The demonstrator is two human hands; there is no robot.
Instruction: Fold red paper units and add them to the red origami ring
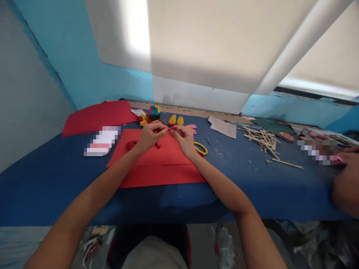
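Note:
Both hands meet above the red paper sheets [157,175] on the blue table. My left hand [150,135] pinches a small piece of folded red paper [169,129] at its left end. From the other side, my right hand [183,139] grips the same piece between thumb and fingers. Small red folded pieces [130,145] lie on the sheets beside my left wrist. Just beyond the hands stand two yellow folded-paper clusters [176,120] and a multicoloured folded-paper piece [154,111]. Yellow scissor handles [201,148] show by my right wrist.
A stack of dark red sheets [98,117] and a blurred-out phone [102,142] lie left. Rightward are a grey paper piece [223,127], many thin wooden sticks [262,140] and a green sheet [273,126]. Another person's hand [347,175] is at the far right edge.

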